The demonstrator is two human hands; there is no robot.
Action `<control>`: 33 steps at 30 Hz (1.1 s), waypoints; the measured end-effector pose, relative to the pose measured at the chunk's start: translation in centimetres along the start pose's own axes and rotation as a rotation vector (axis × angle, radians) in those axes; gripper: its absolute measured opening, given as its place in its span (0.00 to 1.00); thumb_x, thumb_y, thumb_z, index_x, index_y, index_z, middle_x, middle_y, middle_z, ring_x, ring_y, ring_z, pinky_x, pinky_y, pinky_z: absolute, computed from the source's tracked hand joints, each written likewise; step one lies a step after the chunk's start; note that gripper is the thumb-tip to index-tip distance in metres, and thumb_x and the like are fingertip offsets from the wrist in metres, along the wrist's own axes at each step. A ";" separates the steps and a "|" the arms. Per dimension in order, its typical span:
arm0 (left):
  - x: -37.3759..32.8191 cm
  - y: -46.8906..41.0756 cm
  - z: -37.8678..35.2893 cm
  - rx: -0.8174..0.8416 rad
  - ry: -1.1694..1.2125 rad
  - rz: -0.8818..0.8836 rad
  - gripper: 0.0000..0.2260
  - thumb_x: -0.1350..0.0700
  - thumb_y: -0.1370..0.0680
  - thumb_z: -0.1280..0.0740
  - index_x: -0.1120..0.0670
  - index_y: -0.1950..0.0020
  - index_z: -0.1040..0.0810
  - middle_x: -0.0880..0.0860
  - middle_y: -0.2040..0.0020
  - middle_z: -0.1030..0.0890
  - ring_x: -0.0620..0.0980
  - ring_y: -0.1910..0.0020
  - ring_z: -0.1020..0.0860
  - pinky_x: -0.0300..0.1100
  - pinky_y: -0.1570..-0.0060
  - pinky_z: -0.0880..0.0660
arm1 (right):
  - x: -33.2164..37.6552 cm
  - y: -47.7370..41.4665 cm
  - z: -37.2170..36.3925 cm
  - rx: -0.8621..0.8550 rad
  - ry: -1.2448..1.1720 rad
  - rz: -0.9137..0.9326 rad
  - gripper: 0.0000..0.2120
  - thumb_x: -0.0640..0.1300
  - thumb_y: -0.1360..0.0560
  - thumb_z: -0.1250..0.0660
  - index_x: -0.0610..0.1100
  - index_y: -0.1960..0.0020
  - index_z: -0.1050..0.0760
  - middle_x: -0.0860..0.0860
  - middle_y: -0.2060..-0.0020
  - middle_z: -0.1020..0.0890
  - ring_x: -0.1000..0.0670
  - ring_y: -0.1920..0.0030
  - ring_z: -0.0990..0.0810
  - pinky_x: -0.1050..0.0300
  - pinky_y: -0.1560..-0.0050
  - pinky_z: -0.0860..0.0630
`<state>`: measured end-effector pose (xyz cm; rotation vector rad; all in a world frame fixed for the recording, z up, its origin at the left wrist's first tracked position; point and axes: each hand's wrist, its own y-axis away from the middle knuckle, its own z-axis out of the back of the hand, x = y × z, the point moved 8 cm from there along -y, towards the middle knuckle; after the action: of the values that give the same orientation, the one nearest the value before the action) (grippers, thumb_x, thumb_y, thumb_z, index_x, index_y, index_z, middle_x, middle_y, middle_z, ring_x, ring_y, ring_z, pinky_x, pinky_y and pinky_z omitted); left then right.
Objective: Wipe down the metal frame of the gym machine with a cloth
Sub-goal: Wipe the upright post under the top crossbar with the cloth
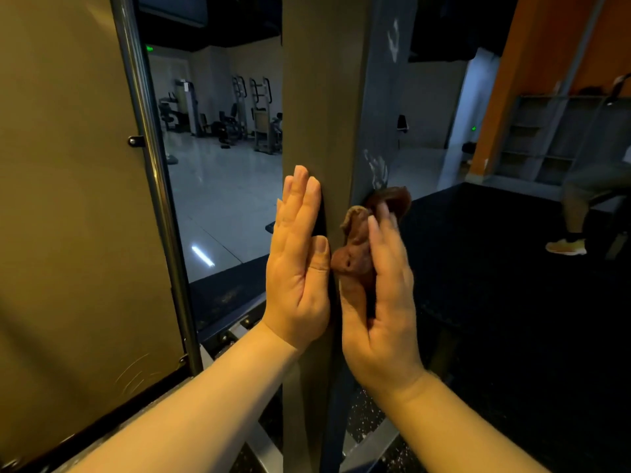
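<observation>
Left hand (pixel 298 264): flat, fingers straight and together, palm pressed on the front face of the frame upright (pixel 314 97). Holds nothing.
Right hand (pixel 382 302): brown cloth (pixel 358 247) bunched between thumb and fingers, pressed against the upright's right front edge. Part of the cloth wraps round to the grey side face above the fingertips.
Edges: the upright runs straight above and below both hands, top and bottom out of view. White smears (pixel 377 169) on the side face just above the cloth, more (pixel 392 35) higher up.
Room: open gap left of the left hand, then a chrome rail (pixel 150 165) edging a big flat panel (pixel 68 199). Base rails (pixel 235 332) are below the left wrist.
Right of the cloth hand is open black mat (pixel 495 268). Well out that side: a person's leg with a yellow shoe (pixel 566 246), and a shelf unit (pixel 546 138) behind.
Far beyond the gap: other gym machines (pixel 259 117) on a glossy floor.
</observation>
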<state>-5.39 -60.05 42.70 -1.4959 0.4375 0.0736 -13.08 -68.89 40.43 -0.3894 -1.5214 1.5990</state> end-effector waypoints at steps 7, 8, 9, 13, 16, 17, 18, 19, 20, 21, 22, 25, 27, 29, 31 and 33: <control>0.1 0.3 0.1 0.001 -0.023 0.002 0.23 0.61 0.16 0.46 0.60 0.20 0.42 0.51 0.17 0.44 0.59 0.16 0.47 0.70 0.22 0.46 | -1.3 4.2 -0.8 -0.042 0.048 -0.137 0.25 0.61 0.16 0.46 0.51 0.24 0.44 0.53 0.20 0.47 0.41 0.21 0.40 0.34 0.28 0.32; 0.1 0.2 0.1 -0.003 -0.027 0.000 0.23 0.61 0.16 0.46 0.59 0.20 0.42 0.51 0.17 0.44 0.59 0.16 0.47 0.70 0.22 0.46 | -0.9 2.6 -0.7 -0.077 0.029 -0.163 0.25 0.62 0.16 0.47 0.53 0.23 0.45 0.51 0.20 0.46 0.41 0.21 0.39 0.34 0.28 0.32; 0.1 0.2 0.1 -0.006 -0.030 -0.003 0.23 0.61 0.16 0.46 0.59 0.20 0.42 0.51 0.17 0.44 0.59 0.16 0.46 0.69 0.21 0.46 | -0.6 0.9 -0.5 -0.120 0.011 -0.195 0.25 0.62 0.16 0.49 0.55 0.22 0.45 0.51 0.21 0.44 0.43 0.22 0.39 0.35 0.28 0.33; 0.0 0.0 0.1 -0.006 -0.041 -0.012 0.23 0.61 0.16 0.46 0.62 0.21 0.41 0.53 0.17 0.43 0.60 0.16 0.45 0.70 0.22 0.45 | 0.2 -2.7 0.0 -0.194 -0.051 -0.195 0.25 0.51 0.15 0.47 0.49 0.20 0.45 0.45 0.23 0.37 0.44 0.23 0.36 0.39 0.26 0.33; 0.1 0.3 0.2 -0.014 -0.054 -0.022 0.23 0.61 0.16 0.46 0.62 0.20 0.41 0.52 0.17 0.43 0.60 0.16 0.45 0.70 0.22 0.45 | -0.6 0.9 -0.9 -0.151 -0.107 -0.185 0.28 0.41 0.16 0.44 0.41 0.18 0.47 0.45 0.19 0.41 0.45 0.19 0.41 0.48 0.22 0.37; 0.0 0.3 0.2 -0.015 -0.059 -0.022 0.23 0.61 0.16 0.46 0.60 0.20 0.41 0.51 0.17 0.43 0.60 0.16 0.45 0.69 0.22 0.44 | -0.9 2.0 -1.1 -0.148 -0.107 -0.197 0.29 0.42 0.16 0.44 0.43 0.18 0.49 0.48 0.19 0.42 0.46 0.19 0.42 0.50 0.21 0.39; 0.0 0.3 0.2 -0.016 -0.063 -0.020 0.23 0.61 0.16 0.46 0.59 0.20 0.41 0.49 0.17 0.43 0.59 0.16 0.45 0.69 0.22 0.44 | -1.0 2.6 -1.2 -0.150 -0.091 -0.207 0.29 0.43 0.16 0.44 0.45 0.18 0.50 0.50 0.18 0.42 0.48 0.19 0.43 0.52 0.21 0.40; -0.1 0.3 0.3 -0.018 -0.069 -0.021 0.23 0.60 0.16 0.46 0.58 0.20 0.41 0.48 0.16 0.44 0.59 0.16 0.45 0.69 0.22 0.44 | -1.0 2.4 -1.1 -0.156 -0.066 -0.216 0.29 0.45 0.16 0.44 0.48 0.18 0.50 0.51 0.18 0.43 0.49 0.18 0.44 0.53 0.21 0.40; -0.1 0.2 0.3 -0.022 -0.079 -0.024 0.23 0.60 0.16 0.46 0.58 0.19 0.41 0.48 0.16 0.43 0.59 0.16 0.45 0.68 0.22 0.43 | -0.8 1.5 -0.9 -0.165 -0.046 -0.223 0.29 0.46 0.16 0.44 0.49 0.17 0.51 0.52 0.18 0.43 0.49 0.18 0.44 0.53 0.21 0.41; -0.1 0.1 0.3 -0.025 -0.085 -0.022 0.23 0.60 0.16 0.46 0.58 0.19 0.41 0.47 0.16 0.43 0.59 0.16 0.44 0.68 0.22 0.43 | -0.4 0.1 -0.7 -0.175 -0.036 -0.227 0.30 0.47 0.16 0.45 0.49 0.17 0.51 0.51 0.18 0.44 0.50 0.18 0.45 0.54 0.21 0.42; -0.1 0.1 0.3 -0.024 -0.084 -0.014 0.23 0.60 0.16 0.46 0.58 0.19 0.41 0.48 0.16 0.43 0.59 0.17 0.44 0.68 0.22 0.42 | 0.1 -1.3 -0.4 -0.185 -0.026 -0.217 0.30 0.48 0.15 0.45 0.48 0.17 0.52 0.50 0.18 0.44 0.51 0.18 0.46 0.55 0.21 0.42; -0.7 0.0 0.4 -0.032 -0.098 0.027 0.23 0.60 0.16 0.45 0.60 0.20 0.37 0.56 0.17 0.40 0.60 0.17 0.42 0.66 0.22 0.41 | 0.9 -3.8 0.2 -0.202 0.022 -0.153 0.29 0.48 0.14 0.46 0.47 0.17 0.53 0.47 0.18 0.44 0.50 0.18 0.46 0.60 0.21 0.44; -1.5 -0.6 0.8 -0.076 -0.139 0.028 0.21 0.61 0.16 0.44 0.63 0.23 0.35 0.61 0.20 0.36 0.59 0.19 0.39 0.63 0.22 0.39 | 0.3 -2.3 0.1 -0.194 0.002 -0.156 0.28 0.51 0.14 0.47 0.49 0.18 0.51 0.49 0.18 0.43 0.50 0.18 0.45 0.59 0.21 0.43; -2.4 -1.8 0.6 -0.061 -0.149 -0.042 0.21 0.62 0.17 0.44 0.64 0.23 0.36 0.62 0.21 0.36 0.60 0.18 0.41 0.60 0.20 0.42 | -0.5 0.5 -0.5 -0.155 -0.023 -0.165 0.27 0.52 0.14 0.47 0.48 0.17 0.49 0.50 0.18 0.44 0.48 0.18 0.45 0.56 0.21 0.42; -2.7 -2.7 -0.3 0.028 -0.112 -0.080 0.22 0.63 0.16 0.45 0.64 0.22 0.39 0.59 0.18 0.41 0.61 0.17 0.45 0.62 0.19 0.46 | -0.9 2.8 -1.0 -0.103 -0.020 -0.174 0.29 0.50 0.15 0.45 0.49 0.17 0.51 0.51 0.18 0.46 0.48 0.18 0.45 0.55 0.21 0.41; -2.2 -2.7 -0.6 0.052 -0.081 -0.078 0.23 0.62 0.16 0.47 0.64 0.21 0.43 0.56 0.17 0.44 0.60 0.16 0.48 0.65 0.19 0.47 | -0.7 2.6 -0.8 -0.081 0.002 -0.169 0.31 0.47 0.16 0.43 0.51 0.17 0.52 0.52 0.17 0.47 0.49 0.18 0.46 0.57 0.21 0.42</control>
<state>-6.70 -60.43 45.92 -1.4519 0.3135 0.0602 -13.00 -68.57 37.66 -0.2985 -1.5776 1.4096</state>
